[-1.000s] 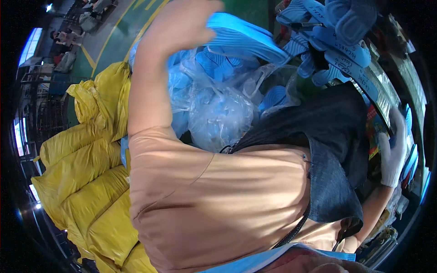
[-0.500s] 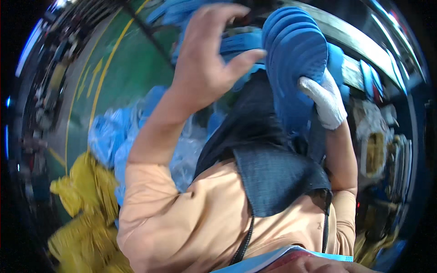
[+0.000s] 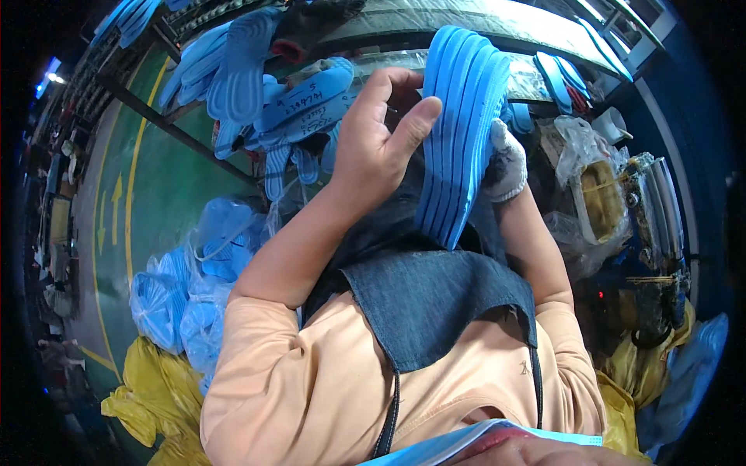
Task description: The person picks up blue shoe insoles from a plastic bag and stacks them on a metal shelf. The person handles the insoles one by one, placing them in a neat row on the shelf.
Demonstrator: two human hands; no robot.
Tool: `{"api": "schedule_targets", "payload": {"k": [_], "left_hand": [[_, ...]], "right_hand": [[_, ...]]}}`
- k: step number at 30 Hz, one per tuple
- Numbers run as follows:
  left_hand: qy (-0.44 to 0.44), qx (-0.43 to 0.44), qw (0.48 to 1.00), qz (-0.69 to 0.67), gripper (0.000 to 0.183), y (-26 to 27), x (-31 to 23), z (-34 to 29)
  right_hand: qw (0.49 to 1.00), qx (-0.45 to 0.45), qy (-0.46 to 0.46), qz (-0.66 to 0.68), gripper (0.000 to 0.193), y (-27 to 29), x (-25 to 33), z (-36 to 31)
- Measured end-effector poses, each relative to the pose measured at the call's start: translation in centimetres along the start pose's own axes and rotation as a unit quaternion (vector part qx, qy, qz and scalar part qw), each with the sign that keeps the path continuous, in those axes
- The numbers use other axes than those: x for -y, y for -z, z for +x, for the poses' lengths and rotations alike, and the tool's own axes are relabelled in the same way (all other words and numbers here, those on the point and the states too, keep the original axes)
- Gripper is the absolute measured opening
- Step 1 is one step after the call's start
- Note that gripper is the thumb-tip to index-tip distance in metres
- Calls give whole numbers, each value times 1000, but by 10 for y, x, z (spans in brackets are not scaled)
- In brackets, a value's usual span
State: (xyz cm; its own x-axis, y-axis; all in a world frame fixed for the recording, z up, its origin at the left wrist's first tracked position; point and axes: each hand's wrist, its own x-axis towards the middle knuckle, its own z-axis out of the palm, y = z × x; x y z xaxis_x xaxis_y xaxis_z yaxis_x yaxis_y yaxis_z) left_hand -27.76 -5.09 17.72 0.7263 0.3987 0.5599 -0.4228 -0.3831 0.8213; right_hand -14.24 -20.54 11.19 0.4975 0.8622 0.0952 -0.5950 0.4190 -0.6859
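Note:
A fanned stack of blue foam shoe soles (image 3: 458, 140) stands on end in front of my dark apron. My right hand (image 3: 507, 165), in a white glove with dark smudges, is closed round the stack's right side; most of its fingers are hidden behind the soles. At the left edge of the stack is my bare left hand (image 3: 377, 140), thumb and fingers curved apart. Its thumb tip overlaps the edge of the soles, but whether it presses on them I cannot tell.
More blue soles (image 3: 303, 105), some with handwriting, lie on a rack (image 3: 202, 140) at the far left. Bagged blue soles (image 3: 163, 299) and a yellow sack (image 3: 155, 388) rest by my left side. At right are a plastic-wrapped container (image 3: 598, 198) and a long bench (image 3: 536, 35).
The stack has turned so its layered edges face me, and moved slightly left with my right hand. My left hand has come down and right to its edge. The view has shifted.

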Motion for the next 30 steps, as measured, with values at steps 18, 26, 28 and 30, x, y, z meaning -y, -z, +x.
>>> {"api": "schedule_targets", "payload": {"k": [18,26,28,30], "left_hand": [[56,52,995,-65,52,-29,43,1],[255,-23,925,-282,52,-86,129,-7],[311,-28,857,-410,37,-86,134,7],[378,-29,803,-460,35,-76,150,26]], "right_hand": [[989,-137,-17,-56,66,12,1,1],[909,-300,-55,-283,71,52,-6,18],[881,-293,7,-371,66,45,5,4],[884,-269,72,-375,58,63,12,-8]]}}
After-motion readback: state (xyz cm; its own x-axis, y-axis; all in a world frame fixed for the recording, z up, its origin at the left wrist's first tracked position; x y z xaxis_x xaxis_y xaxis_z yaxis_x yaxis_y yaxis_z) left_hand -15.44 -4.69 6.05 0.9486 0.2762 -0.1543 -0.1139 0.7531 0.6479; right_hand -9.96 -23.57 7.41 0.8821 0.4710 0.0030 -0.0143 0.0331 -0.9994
